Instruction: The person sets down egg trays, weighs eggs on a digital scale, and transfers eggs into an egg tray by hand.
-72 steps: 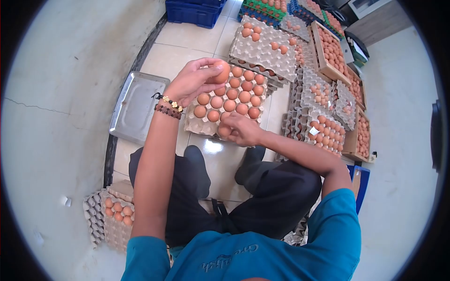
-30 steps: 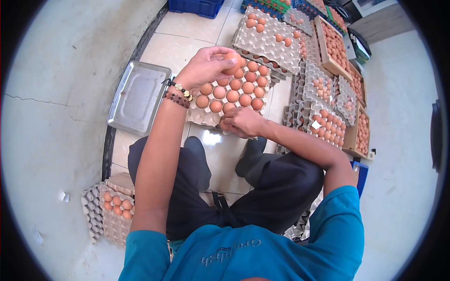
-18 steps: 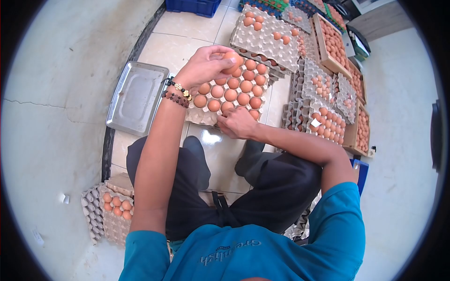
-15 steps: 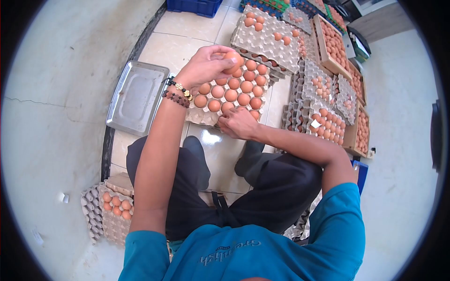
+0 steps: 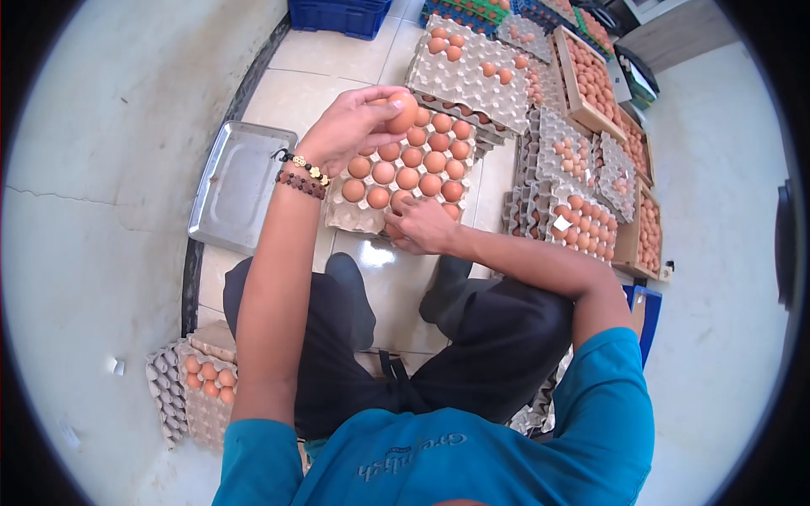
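My left hand (image 5: 350, 126) is raised over the far left part of the egg tray, its fingers closed around a brown egg (image 5: 402, 114). A bit of another egg may show behind it, but I cannot be sure. Beneath lies a grey pulp egg tray (image 5: 354, 218) with rows of brown eggs (image 5: 407, 178); bare cups show along its near edge. My right hand (image 5: 424, 225) is at that near edge, fingers curled down around what looks like an egg (image 5: 393, 230), mostly hidden by the fingers.
A metal pan (image 5: 240, 185) lies left of the tray. Behind stand stacked egg trays (image 5: 472, 76) with a few eggs on top. To the right are more trays (image 5: 582, 223) and wooden crates of eggs (image 5: 591, 80). A blue crate (image 5: 342, 17) stands at the back; other trays (image 5: 207, 405) lean near the left wall.
My left hand, still holding the egg, has shifted slightly left and down in view. My right hand stays at the tray's near edge. The whole view has shifted slightly left.
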{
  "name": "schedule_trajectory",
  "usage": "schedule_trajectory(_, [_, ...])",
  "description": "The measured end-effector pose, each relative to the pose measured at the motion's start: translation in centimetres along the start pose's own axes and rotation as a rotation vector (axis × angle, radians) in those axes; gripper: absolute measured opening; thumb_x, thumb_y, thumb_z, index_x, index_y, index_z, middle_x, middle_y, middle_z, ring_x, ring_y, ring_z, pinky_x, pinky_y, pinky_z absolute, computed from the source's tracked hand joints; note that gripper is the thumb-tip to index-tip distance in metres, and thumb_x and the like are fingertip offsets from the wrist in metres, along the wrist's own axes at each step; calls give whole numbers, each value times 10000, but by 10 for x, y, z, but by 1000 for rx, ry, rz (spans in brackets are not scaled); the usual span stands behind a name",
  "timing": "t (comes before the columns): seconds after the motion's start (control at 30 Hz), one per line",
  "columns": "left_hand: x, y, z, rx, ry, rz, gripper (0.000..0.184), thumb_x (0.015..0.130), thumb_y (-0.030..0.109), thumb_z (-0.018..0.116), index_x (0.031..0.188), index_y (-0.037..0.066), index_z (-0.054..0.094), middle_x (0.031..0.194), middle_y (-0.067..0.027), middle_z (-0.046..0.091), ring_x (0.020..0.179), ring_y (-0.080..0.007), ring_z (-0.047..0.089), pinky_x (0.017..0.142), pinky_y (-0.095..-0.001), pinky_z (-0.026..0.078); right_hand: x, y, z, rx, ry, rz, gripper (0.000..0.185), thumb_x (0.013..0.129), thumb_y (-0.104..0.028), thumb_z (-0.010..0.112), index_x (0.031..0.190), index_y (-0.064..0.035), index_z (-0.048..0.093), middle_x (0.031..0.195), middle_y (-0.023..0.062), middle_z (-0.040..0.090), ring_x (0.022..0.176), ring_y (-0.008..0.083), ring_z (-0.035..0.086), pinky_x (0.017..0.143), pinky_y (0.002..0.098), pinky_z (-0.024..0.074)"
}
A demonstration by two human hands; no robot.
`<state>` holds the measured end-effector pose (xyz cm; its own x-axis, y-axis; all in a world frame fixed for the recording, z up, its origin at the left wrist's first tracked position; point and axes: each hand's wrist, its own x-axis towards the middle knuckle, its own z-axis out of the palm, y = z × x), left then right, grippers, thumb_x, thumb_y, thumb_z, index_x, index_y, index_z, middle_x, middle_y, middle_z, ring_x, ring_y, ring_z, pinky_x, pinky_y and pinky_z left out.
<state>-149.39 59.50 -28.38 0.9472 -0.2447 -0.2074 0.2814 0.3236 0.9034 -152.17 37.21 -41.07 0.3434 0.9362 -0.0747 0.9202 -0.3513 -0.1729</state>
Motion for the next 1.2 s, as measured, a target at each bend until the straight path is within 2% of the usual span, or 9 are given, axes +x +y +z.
schedule_trajectory(0.13, [-2,-19,-7,84,10,-63,455,981,239,597,1366,14,500,1223,-120,602,1092,-189,632,939,-310,547,-1,0,-1,-13,-47,-3,325,733,-255,705,965,-63,582,917,97,570,855,244,626,532,405,523])
schedule_trajectory(0.27, [-5,-68,-31,341,-24,-342,411,963,234,624,1291,-2,548,1163,-105,629,1048,-170,649,890,-316,574,-3,2,-1,-6,-47,-20,385,737,-276,713,1029,-64,579,968,103,564,931,242,608,565,390,530])
schedule_trajectory(0.5, [-24,-85,-43,150,-69,-541,353,925,211,654,1222,28,599,1161,-77,638,1074,-166,621,934,-337,539,-2,2,-13,78,-6,34,435,735,-288,708,1074,-49,577,1039,126,591,991,270,616,672,423,544])
schedule_trajectory(0.6, [-25,-92,-44,86,-55,-488,384,919,172,652,1274,52,569,1183,-79,628,1077,-167,622,959,-337,521,-3,1,-17,249,55,124,433,746,-265,675,1096,-37,560,1025,141,608,959,304,630,698,434,535])
schedule_trajectory(0.7, [-25,-94,-44,44,-73,-520,441,908,108,636,1335,75,529,1203,-80,618,1082,-160,620,970,-338,510,1,5,-26,615,45,500,450,764,-242,654,1144,-37,526,1020,155,609,878,289,637,704,387,530])
schedule_trajectory(0.8, [-25,-93,-39,36,-83,-528,499,893,57,618,1376,82,494,1217,-79,609,1086,-158,619,961,-343,515,3,0,-34,630,383,337,491,772,-223,652,1219,-53,540,1029,151,620,840,291,647,717,373,534])
schedule_trajectory(0.9, [-23,-95,-39,33,-133,-532,531,887,44,604,1400,83,473,1234,-75,599,1095,-156,612,969,-345,510,8,-6,-41,581,400,124,545,781,-226,675,1283,-59,543,1033,156,630,822,291,660,717,368,542])
schedule_trajectory(1.0, [-21,-99,-40,46,-152,-560,523,885,40,598,1393,83,483,1232,-65,599,1091,-143,606,955,-322,512,13,-12,-37,704,221,198,557,789,-257,707,1281,-43,556,1052,161,640,864,297,666,747,372,540])
schedule_trajectory(1.2, [-24,-90,-28,98,-140,-546,462,924,110,548,1383,89,507,1195,-37,615,1028,-116,607,880,-298,515,15,-5,-38,739,237,246,506,756,-185,770,1205,-15,609,1029,174,641,902,291,661,767,374,539])
